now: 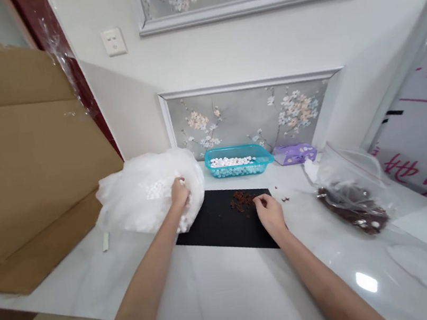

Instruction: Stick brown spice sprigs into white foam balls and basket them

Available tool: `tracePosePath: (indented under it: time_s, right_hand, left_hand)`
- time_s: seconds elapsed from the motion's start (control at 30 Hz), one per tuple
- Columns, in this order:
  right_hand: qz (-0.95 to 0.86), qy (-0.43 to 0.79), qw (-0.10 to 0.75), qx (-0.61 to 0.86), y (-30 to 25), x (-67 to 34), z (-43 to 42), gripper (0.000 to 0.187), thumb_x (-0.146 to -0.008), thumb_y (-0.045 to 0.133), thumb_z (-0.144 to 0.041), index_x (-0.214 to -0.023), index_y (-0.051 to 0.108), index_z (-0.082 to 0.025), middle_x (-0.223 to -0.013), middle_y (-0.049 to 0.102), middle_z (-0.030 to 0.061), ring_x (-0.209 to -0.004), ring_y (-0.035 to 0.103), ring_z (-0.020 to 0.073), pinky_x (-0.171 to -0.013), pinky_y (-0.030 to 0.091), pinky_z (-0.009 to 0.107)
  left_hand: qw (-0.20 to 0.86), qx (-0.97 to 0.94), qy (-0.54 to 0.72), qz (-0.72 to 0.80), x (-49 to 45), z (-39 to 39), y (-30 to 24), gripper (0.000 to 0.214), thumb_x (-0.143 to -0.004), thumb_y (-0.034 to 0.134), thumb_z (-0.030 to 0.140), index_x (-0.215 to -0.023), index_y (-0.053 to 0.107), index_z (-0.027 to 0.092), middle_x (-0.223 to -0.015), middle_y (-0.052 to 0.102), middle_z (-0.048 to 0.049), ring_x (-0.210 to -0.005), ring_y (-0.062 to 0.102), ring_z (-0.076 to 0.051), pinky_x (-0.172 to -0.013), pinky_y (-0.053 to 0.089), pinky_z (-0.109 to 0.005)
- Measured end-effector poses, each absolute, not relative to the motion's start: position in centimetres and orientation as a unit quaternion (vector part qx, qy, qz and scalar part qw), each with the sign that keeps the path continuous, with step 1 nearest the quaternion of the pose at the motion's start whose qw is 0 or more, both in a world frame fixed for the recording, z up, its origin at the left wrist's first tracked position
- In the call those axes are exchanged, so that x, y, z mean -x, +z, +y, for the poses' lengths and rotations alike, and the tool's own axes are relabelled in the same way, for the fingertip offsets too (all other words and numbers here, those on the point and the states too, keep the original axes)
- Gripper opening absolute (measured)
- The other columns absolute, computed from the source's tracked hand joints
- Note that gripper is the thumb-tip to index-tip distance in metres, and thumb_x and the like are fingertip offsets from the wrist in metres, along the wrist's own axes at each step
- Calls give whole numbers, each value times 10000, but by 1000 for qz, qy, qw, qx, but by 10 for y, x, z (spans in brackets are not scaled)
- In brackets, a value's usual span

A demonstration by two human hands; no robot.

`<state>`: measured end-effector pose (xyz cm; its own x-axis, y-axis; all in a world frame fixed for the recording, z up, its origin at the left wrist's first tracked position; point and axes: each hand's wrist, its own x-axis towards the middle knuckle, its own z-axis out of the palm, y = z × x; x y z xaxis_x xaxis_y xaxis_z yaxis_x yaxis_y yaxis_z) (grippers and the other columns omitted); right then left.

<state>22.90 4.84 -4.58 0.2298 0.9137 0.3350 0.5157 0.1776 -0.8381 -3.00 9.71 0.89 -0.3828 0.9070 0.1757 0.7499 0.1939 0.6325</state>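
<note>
My left hand reaches into the mouth of a large white translucent plastic bag full of small white round pieces. Its fingers are curled, and what they hold is too small to name. Over the right side of a black mat, my right hand has thumb and fingers pinched together at the edge of a pile of small reddish-brown pieces. Whatever lies in that pinch is hidden. Behind the mat stands a teal plastic basket with many white round pieces in it.
On the right lies a clear zip bag of brown pieces with some white ones. A purple package rests by the wall. A big cardboard box stands at left. A few brown bits lie on the white marbled table.
</note>
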Motion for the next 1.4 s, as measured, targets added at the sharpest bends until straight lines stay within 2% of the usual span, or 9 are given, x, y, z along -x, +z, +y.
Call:
tracePosePath:
  time_s: [0.2, 0.33, 0.6, 0.87, 0.97, 1.07, 1.27, 1.4]
  right_hand:
    - [-638, 166, 458, 596, -49, -230, 53, 264, -764, 380, -320, -673, 581, -175, -692, 598, 66, -641, 516, 187, -644, 395, 308]
    - [-671, 154, 436, 580, -49, -231, 52, 237, -763, 401, -299, -675, 583, -175, -720, 585, 63, -684, 514, 189, -687, 404, 312]
    - [-728, 135, 396, 543, -49, -227, 48, 130, -726, 470, -219, -716, 594, -183, -780, 595, 68, -775, 523, 204, -754, 417, 328]
    - [-740, 139, 382, 536, -51, -229, 50, 144, -754, 431, -192, -730, 574, -186, -778, 600, 62, -753, 532, 194, -729, 425, 317]
    - [-738, 146, 382, 536, -50, -229, 49, 142, -758, 429, -205, -746, 569, -185, -766, 610, 59, -735, 542, 191, -713, 425, 313]
    - [-728, 151, 389, 544, -50, -229, 49, 154, -761, 421, -224, -793, 566, -183, -767, 616, 62, -711, 550, 193, -682, 423, 314]
    - [-700, 162, 429, 547, -49, -230, 48, 163, -736, 410, -235, -794, 552, -180, -732, 610, 56, -678, 556, 189, -670, 423, 309]
    - [-679, 174, 457, 547, -47, -230, 46, 130, -687, 431, -231, -733, 546, -189, -660, 587, 34, -598, 528, 172, -614, 413, 296]
  left_hand:
    - [39, -519, 318, 792, 35, 72, 18, 366, -864, 506, 323, -1194, 487, 167, -1196, 523, -97, -1008, 555, -206, -854, 484, -421]
    - [0, -546, 280, 790, 39, 53, 19, 376, -870, 496, 315, -1216, 477, 170, -1181, 540, -95, -1035, 547, -217, -903, 448, -457]
    - [-49, -558, 279, 780, 43, 47, 17, 341, -880, 471, 342, -1157, 528, 152, -1123, 586, -89, -1025, 561, -204, -908, 443, -439]
    - [-66, -545, 316, 773, 47, 49, 10, 318, -878, 457, 348, -1090, 588, 150, -1054, 630, -84, -1024, 563, -213, -907, 421, -426]
    - [-87, -544, 343, 761, 44, 50, 9, 279, -880, 427, 281, -1010, 640, 157, -1074, 639, -105, -1120, 498, -261, -972, 348, -446]
    - [-121, -534, 386, 743, 40, 50, 12, 306, -894, 378, 286, -989, 646, 173, -1104, 628, -110, -1163, 441, -291, -1012, 274, -470]
    - [-176, -531, 480, 676, 37, 50, 13, 394, -907, 344, 349, -1148, 578, 143, -1027, 581, -134, -1034, 477, -257, -932, 353, -382]
    - [-174, -527, 535, 637, 42, 54, 8, 354, -906, 366, 340, -1100, 596, 154, -920, 572, -97, -931, 514, -207, -881, 396, -326]
